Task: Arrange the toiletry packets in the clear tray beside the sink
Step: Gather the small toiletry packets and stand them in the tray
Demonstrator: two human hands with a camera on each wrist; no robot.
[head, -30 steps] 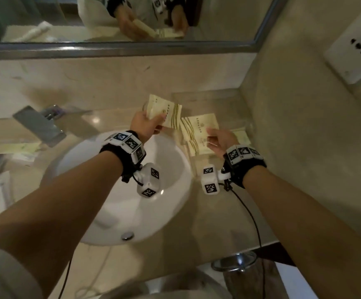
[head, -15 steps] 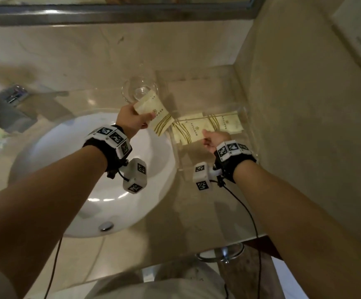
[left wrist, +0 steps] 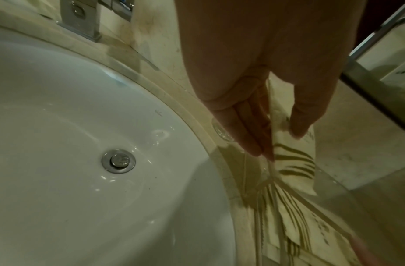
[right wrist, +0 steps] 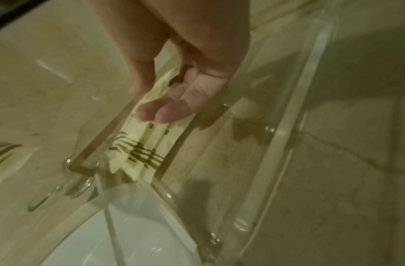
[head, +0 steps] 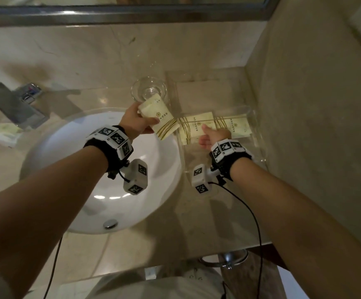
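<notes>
Fingers of left hand pinch packet; right hand fingers hidden, grip on tray packets unclear.

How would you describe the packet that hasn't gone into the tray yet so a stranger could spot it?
Start at the white sink; the clear tray sits to its right. At the sink's far right rim, the left hand holds a cream packet, tilted. Unlike the other packets, it is outside the tray.
</notes>
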